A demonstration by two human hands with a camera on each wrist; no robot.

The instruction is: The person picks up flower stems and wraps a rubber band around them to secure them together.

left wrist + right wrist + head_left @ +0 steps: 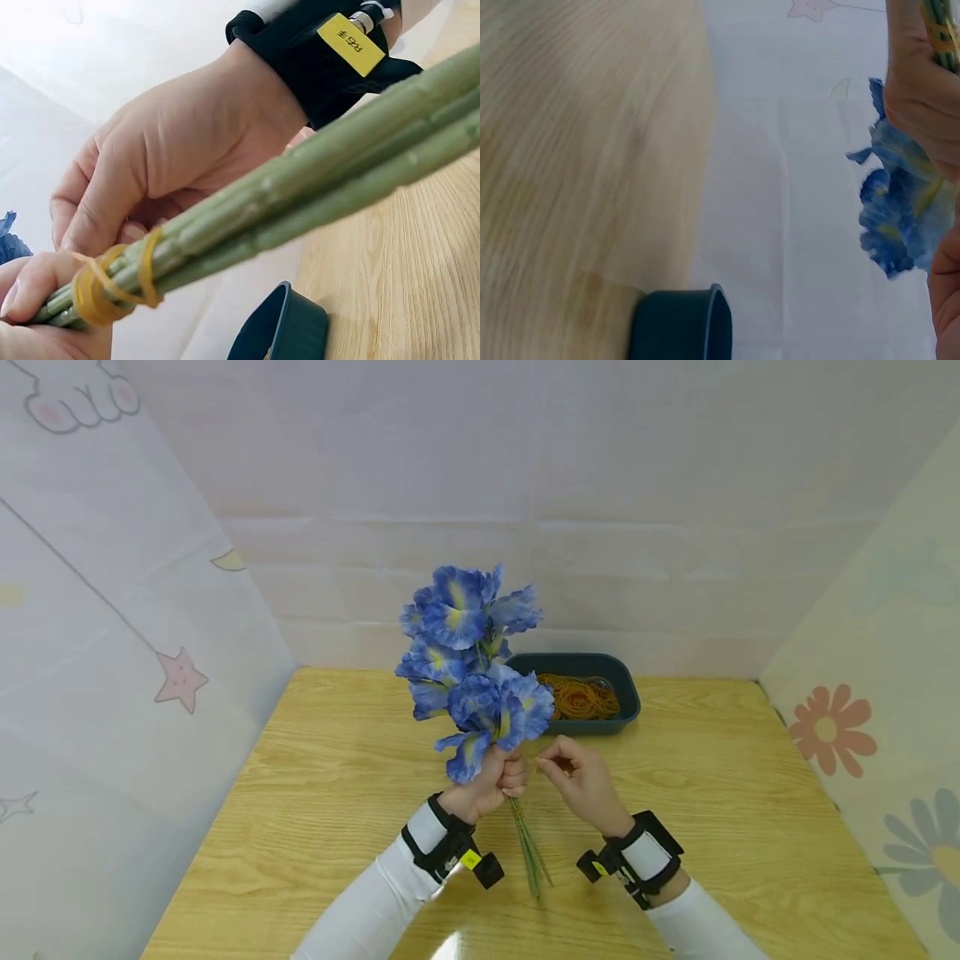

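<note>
Bright, even light; blurry wrist views

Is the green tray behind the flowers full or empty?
Partly filled: the green tray holds a loose heap of rubber bands that leaves part of its floor bare.

Yellow tag (pixel 350 43) on wrist strap (pixel 315 56): characters unreadable.

A small screened-off craft booth set up for recording handwork.

A pale wooden tabletop (pixel 337 793) is boxed in on three sides by white sheeting printed with childlike stars, flowers and a paw. Beyond the right hand (pixel 585 785) sits a dark green tray (pixel 626 693) of rubber bands (pixel 581 697), and both wrists wear strapped-on cameras, which marks the place as staged rather than lived in.
</note>
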